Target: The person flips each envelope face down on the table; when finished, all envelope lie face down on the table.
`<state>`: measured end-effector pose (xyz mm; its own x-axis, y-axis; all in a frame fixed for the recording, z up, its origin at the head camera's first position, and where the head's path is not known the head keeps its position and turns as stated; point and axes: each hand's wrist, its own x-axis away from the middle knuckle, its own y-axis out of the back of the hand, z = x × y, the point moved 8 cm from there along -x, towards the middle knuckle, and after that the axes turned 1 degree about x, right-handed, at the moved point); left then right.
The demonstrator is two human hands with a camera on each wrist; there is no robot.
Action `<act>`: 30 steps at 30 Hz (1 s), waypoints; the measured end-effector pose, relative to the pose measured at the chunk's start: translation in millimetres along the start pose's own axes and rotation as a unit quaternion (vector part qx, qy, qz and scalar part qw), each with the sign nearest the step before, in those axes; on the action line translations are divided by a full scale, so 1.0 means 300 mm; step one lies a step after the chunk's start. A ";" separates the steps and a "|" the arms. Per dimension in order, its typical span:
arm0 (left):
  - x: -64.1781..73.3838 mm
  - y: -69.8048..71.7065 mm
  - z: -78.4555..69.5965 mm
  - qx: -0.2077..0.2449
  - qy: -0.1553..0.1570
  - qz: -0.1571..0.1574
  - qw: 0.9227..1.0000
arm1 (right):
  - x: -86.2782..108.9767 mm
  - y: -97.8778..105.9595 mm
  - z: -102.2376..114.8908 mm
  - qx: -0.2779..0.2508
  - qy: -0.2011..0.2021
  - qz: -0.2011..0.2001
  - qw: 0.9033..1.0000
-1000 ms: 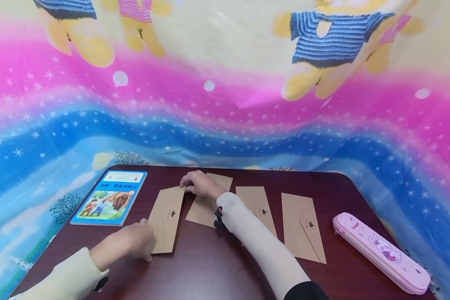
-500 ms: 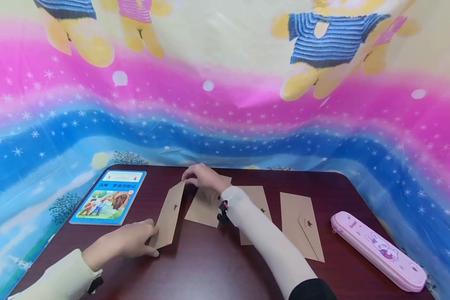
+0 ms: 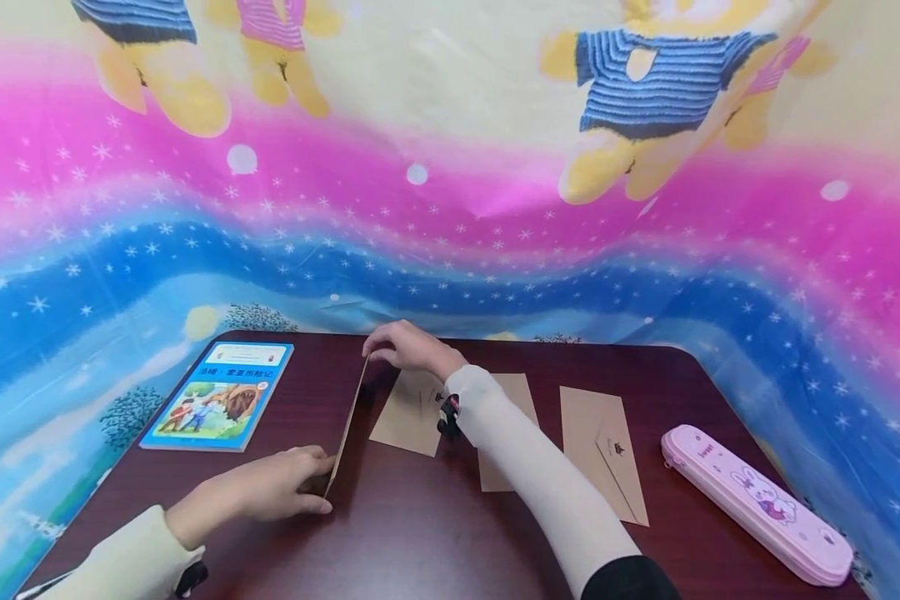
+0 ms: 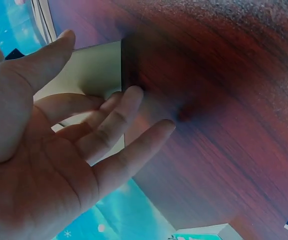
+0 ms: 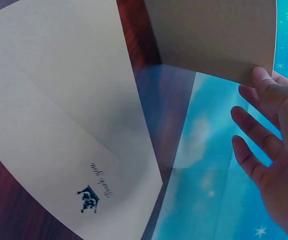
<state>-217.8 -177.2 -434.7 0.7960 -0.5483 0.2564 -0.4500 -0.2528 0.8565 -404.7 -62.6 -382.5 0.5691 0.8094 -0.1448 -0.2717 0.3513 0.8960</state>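
A brown paper envelope [image 3: 350,417] stands on its long edge left of the table's middle, seen almost edge-on in the head view. My right hand [image 3: 408,346] pinches its far corner between thumb and index finger; the other fingers are spread, as the right wrist view shows. At the near end, my left hand [image 3: 281,483] touches the envelope with loosely extended fingers, the thumb apart from them. Another envelope [image 3: 408,417], with a small dark crest, lies under my right wrist. My right forearm partly covers a third envelope [image 3: 498,471].
One more brown envelope [image 3: 603,454] lies flat to the right, its flap side up. A pink pencil case [image 3: 757,504] rests at the table's right edge. At the far left is a blue book [image 3: 217,396]. A patterned cloth [image 3: 450,208] hangs behind the dark table [image 3: 420,550].
The envelope has tipped up from its tilted position to nearly upright. My left hand has shifted right and its thumb has come away from the fingers. My right hand has risen slightly, still pinching the corner.
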 end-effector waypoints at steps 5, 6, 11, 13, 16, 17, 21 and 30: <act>-0.002 -0.005 -0.004 -0.002 -0.016 0.000 1.000 | -0.003 0.009 0.006 -0.006 -0.002 0.006 1.000; -0.003 -0.004 -0.005 -0.001 -0.019 -0.002 1.000 | -0.003 0.009 0.007 -0.004 -0.002 0.007 1.000; -0.005 0.006 -0.014 0.009 -0.038 -0.029 0.999 | -0.006 0.004 0.012 0.004 0.000 0.007 1.000; -0.003 0.011 -0.017 0.007 -0.042 -0.044 0.998 | -0.007 0.003 0.013 0.006 0.002 0.005 1.000; 0.002 0.022 -0.018 -0.003 -0.035 -0.063 0.997 | -0.008 0.002 0.014 0.012 0.005 0.000 1.000; 0.004 0.026 -0.019 -0.008 -0.034 -0.068 0.997 | -0.009 0.002 0.014 0.014 0.005 -0.002 1.000; 0.012 0.048 -0.026 -0.025 -0.037 -0.082 0.996 | -0.009 0.000 0.013 0.018 0.005 -0.009 1.000; 0.052 0.112 -0.079 -0.031 -0.042 -0.098 0.994 | -0.014 -0.007 0.025 0.031 0.006 -0.004 0.999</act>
<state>-211.1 -175.4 -391.2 0.8285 -0.5581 0.0465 -0.2615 -0.3121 0.9133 -400.5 -70.3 -380.6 0.5614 0.8127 -0.1561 -0.2183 0.3274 0.9193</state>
